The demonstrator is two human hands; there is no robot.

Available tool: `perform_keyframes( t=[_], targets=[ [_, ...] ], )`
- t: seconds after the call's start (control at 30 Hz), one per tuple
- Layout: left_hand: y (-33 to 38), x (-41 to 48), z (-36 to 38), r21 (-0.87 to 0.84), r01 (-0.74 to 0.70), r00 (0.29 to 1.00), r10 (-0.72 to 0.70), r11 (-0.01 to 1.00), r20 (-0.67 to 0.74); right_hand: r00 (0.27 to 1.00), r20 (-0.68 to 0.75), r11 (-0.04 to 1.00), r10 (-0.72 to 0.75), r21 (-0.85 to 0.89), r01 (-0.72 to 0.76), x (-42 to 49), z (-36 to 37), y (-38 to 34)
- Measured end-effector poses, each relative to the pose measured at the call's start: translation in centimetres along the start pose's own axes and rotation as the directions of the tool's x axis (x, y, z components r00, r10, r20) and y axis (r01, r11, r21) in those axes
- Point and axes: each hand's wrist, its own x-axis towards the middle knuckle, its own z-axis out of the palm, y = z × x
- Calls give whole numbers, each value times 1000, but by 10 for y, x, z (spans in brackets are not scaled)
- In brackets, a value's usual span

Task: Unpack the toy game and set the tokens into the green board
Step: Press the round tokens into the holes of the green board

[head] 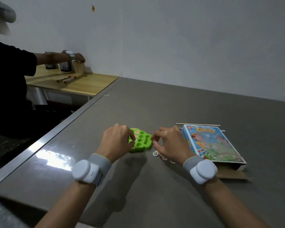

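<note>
1. Loose tokens (pixel 155 153) lie on the grey table (pixel 155 186), under the right hand (pixel 169 142), whose grip is pinched narrow; holding anything, I cannot tell.
2. Left hand (pixel 117 140) presses fingertips onto the green board (pixel 141 142), mid-table; three far pockets hold tokens.
3. Game box (pixel 211 143) lies flat toward the right edge, long axis running near to far.

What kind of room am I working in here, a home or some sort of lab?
Probably a lab or data-collection workroom, not a home: a bare white wall, plain grey worktable, and a second person at a neighbouring wooden desk, wearing a similar white wrist device.
</note>
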Motion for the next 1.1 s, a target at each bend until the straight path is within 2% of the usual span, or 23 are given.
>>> perform_keyframes(
  t=[0.13, 0.27, 0.4, 0.7, 1.1],
  targets=[
    [30, -8, 3, -33, -56, 998, 57, 998, 27, 996, 46, 997, 74, 4, -74, -29, -24, 15],
    [56, -12, 10, 1, -100, 992, 100, 995, 79, 986, 107, 992, 129, -25, -127, -52, -37, 25],
    [68, -12, 17, 55, -133, 990, 129, 990, 61, 979, 123, 987, 162, -12, -162, -67, -38, 26],
    [71, -7, 30, 193, -155, 981, 128, 969, 143, 980, 97, 982, 175, 60, -181, -65, -20, 17],
    [72, 0, 36, 245, -171, 977, 132, 954, 167, 967, 93, 967, 235, 80, -243, -42, -3, 17]
  ],
)
